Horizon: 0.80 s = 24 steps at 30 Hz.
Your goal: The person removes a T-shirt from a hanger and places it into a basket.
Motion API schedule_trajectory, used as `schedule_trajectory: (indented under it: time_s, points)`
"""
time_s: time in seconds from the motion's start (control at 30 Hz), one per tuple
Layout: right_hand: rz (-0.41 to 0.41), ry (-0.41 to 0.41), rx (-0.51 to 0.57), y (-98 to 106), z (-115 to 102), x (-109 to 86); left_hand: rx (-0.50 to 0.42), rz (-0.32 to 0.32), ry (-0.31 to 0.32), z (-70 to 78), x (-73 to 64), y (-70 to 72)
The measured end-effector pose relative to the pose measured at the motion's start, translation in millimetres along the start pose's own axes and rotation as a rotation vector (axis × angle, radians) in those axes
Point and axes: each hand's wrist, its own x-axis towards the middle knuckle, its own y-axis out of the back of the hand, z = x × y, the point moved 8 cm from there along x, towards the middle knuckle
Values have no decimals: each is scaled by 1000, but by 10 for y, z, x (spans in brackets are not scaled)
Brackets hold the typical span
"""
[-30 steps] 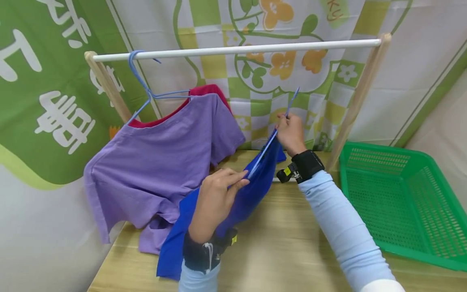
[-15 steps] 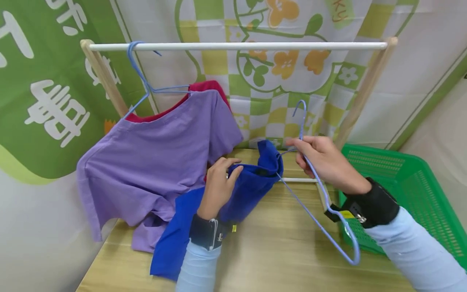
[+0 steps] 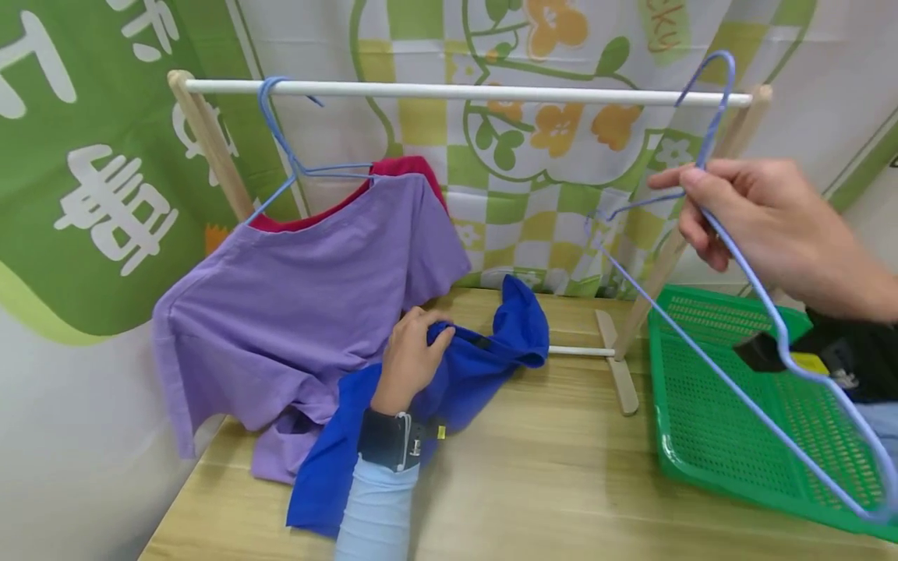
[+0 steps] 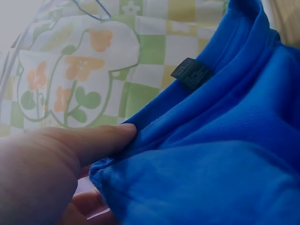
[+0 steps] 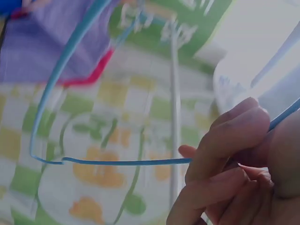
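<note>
My left hand (image 3: 410, 354) pinches the neckline of a blue T-shirt (image 3: 484, 366), which slumps on the table; its dark label (image 4: 192, 74) shows inside the collar in the left wrist view. On the right, my right hand (image 3: 779, 226) grips a light-blue wire hanger (image 3: 737, 389) just under its hook. The hanger is bare and held up over the green basket, apart from the shirt. In the right wrist view the fingers (image 5: 239, 126) curl round the hanger's wire.
A purple T-shirt (image 3: 330, 280) drapes from a blue hanger (image 3: 281, 148) on the rack's white rail (image 3: 477, 92), with a red garment (image 3: 421, 167) behind it. The green basket (image 3: 730, 475) stands at the right of the wooden table (image 3: 533, 483). A patterned curtain hangs behind.
My right hand has drawn the hanger out of the blue T-shirt and carried it up and to the right. My left hand has stayed at the shirt's neckline, and the collar has sagged.
</note>
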Motion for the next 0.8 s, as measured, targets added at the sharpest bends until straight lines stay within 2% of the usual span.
schedule_trajectory:
  time_s: [0.1,0.2,0.33,0.47,0.6,0.73,0.8]
  points:
    - [32,-21,9,68,82,296,4,-11,5,-6,-16,51]
    - [52,-45,53,57,267,546,9,-23,-3,-9,-26,71]
    - [82,-73,78,-15,521,685,14,-42,-27,-25,-22,38]
    - [102,-52,51,-124,628,663,6,-59,-24,-45,-10,18]
    - [135,-10,17,-223,701,549,-2,-71,-13,-76,-20,5]
    - [275,-32,79,-251,908,327,11,-103,-29,-80,-17,-11]
    - [337,-73,133,-293,1080,205,41,-151,-20,-105,-19,-53]
